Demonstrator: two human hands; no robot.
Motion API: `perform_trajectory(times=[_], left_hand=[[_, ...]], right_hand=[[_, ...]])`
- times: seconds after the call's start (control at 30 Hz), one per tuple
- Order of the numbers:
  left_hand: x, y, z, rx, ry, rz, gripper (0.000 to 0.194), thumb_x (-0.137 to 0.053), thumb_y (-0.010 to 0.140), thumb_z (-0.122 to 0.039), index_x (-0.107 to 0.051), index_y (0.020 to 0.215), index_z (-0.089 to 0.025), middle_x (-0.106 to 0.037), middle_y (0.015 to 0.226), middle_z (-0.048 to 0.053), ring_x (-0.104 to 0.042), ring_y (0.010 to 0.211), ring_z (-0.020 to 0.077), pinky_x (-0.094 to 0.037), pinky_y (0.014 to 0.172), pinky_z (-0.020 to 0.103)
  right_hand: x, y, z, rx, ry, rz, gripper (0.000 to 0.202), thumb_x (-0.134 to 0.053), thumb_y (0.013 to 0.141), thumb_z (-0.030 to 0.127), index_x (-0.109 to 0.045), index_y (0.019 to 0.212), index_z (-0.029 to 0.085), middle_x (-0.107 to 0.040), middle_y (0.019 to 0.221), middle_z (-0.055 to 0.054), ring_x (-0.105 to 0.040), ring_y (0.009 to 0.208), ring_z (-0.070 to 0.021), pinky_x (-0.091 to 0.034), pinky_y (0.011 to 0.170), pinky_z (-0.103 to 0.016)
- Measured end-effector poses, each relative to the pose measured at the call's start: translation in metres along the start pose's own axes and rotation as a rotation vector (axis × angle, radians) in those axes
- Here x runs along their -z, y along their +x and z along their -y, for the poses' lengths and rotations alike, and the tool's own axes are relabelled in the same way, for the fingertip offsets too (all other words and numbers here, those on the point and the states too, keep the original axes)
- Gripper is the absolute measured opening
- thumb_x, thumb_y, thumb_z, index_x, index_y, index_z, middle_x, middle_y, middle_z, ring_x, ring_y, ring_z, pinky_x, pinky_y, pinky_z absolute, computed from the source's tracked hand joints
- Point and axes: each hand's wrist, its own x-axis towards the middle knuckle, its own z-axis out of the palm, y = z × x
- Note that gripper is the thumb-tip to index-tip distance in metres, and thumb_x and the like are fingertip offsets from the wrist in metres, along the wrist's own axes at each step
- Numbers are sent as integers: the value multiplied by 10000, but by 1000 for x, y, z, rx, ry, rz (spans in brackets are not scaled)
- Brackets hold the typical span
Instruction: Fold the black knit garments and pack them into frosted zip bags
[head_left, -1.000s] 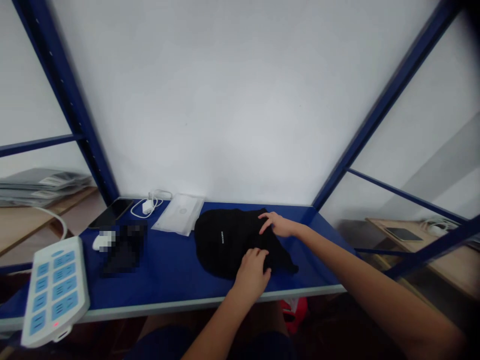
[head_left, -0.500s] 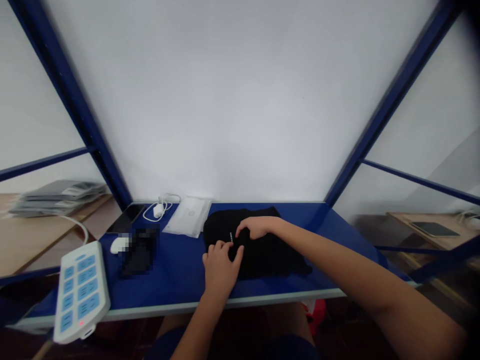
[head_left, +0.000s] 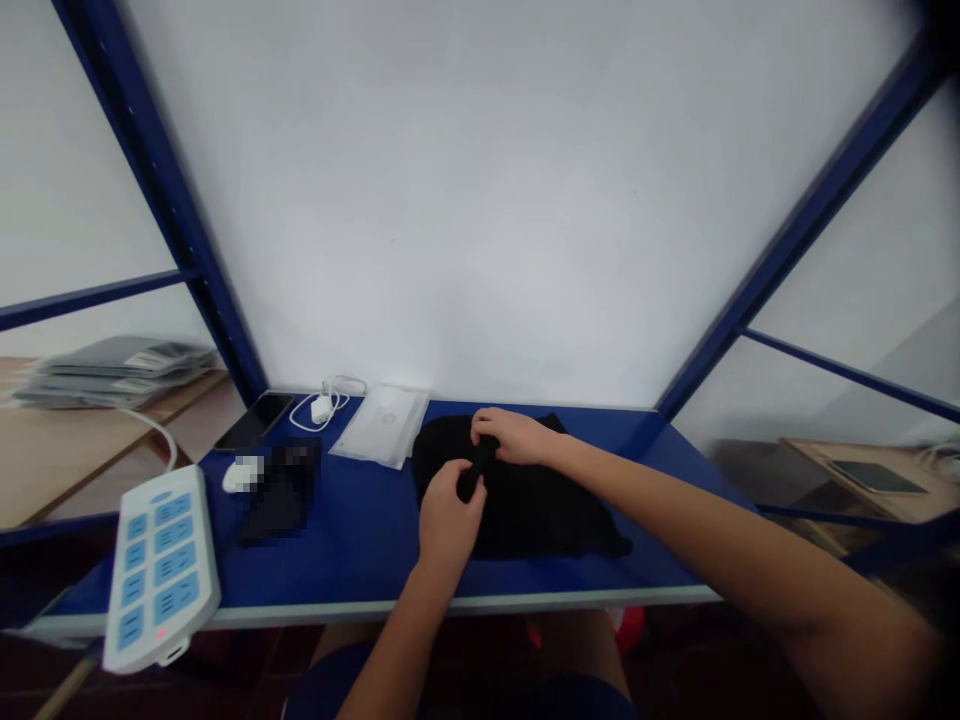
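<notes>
A dark black cloth item (head_left: 536, 515) lies spread on the blue table, its exact kind hard to make out. With the fingers of my left hand (head_left: 454, 505) I pinch a raised fold of it near its left side. My right hand (head_left: 510, 436), just above and to the right, is closed on the same fold from the far side. The fold stands up a little between the two hands. The rest of the cloth stays flat, reaching toward the right under my right forearm.
Left of the cloth are a clear plastic packet (head_left: 381, 425), a white charger (head_left: 322, 408) with cable, a black phone (head_left: 255, 422), a white mouse (head_left: 238, 475) and a blurred dark object (head_left: 281, 495). A power strip (head_left: 161, 570) sits at the table's left edge. Blue frame posts flank the table.
Both hands have gathered the black cloth into a raised fold, and the small white lettering on it is now hidden. The camera view has shifted slightly.
</notes>
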Motion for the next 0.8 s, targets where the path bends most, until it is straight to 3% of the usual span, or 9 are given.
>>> perform_trajectory(times=[0.13,0.27,0.43,0.5,0.6,0.67,0.8], left_hand=[[-28,-20,-9,-180,-8,61,232,-587,825,-142,-652,1030,-230,-652,1092,75,-603,1038,246,-472,948,422],[-52,-44,-10,-227,39,150,313,-611,775,-88,-673,1041,-240,-637,1134,79,-580,1092,271,-469,970,478],[-57,-56,-6,-264,44,286,354,-747,753,-322,-698,1092,-229,-630,1195,116,-552,1164,340,-436,1021,532],[-51,-48,-8,-238,-14,293,312,-714,793,-397,-705,1058,-232,-647,1168,109,-578,1134,317,-457,1004,493],[-43,-21,-8,-131,-53,128,226,-559,909,-357,-678,1045,-220,-664,1083,102,-619,1047,260,-469,969,427],[-43,0,-3,-18,-47,73,299,-594,879,-361,-642,1125,-196,-674,1015,117,-641,983,269,-475,928,420],[-57,28,13,161,-93,231,610,-820,639,-342,-615,1187,-172,-693,871,105,-671,860,286,-498,802,373]], right_hand=[[-2,-40,-2,2,-115,-18,506,-481,616,-48,-604,1040,199,-549,1145,-87,-541,1017,-208,-448,836,-304],[-6,-85,-6,-52,-109,6,560,-460,637,-46,-600,1119,205,-545,1171,-99,-548,1030,-211,-468,875,-327],[-28,-127,-3,-129,-44,-31,563,-511,721,16,-626,1225,238,-551,1295,-115,-519,1171,-255,-439,997,-417],[-39,-136,0,-194,-11,-89,584,-520,730,30,-624,1261,251,-558,1306,-115,-514,1196,-255,-420,1022,-427],[-52,-142,5,-330,6,-163,523,-517,782,75,-647,1243,284,-567,1315,-103,-511,1216,-254,-383,1043,-465],[-57,-141,9,-432,35,-198,433,-498,846,132,-666,1206,305,-598,1294,-87,-522,1213,-252,-344,1062,-502],[-67,-134,14,-603,149,-289,258,-480,934,320,-712,1048,314,-701,1133,-56,-582,1131,-260,-306,1073,-551]])
